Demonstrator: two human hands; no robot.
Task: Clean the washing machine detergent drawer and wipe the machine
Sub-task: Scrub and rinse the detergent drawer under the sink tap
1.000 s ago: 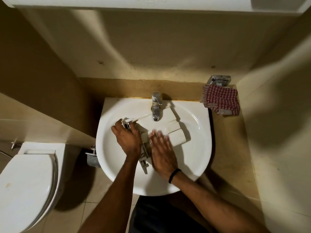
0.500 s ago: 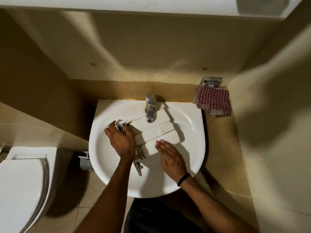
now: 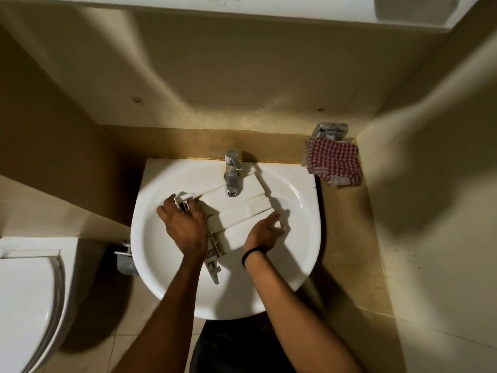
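Head view, drawer lying in the sink under the tap, your left grip clasping its left end, right grip at its near edge, hold unclear.

The detergent drawer (cream-white plastic, long, stepped panels) lies slantwise across the sink basin, one edge under the tap, my left hand gripping its left end.

Right hand moves off the drawer top to its right edge. Palm now faces sideways, fingers blurred.
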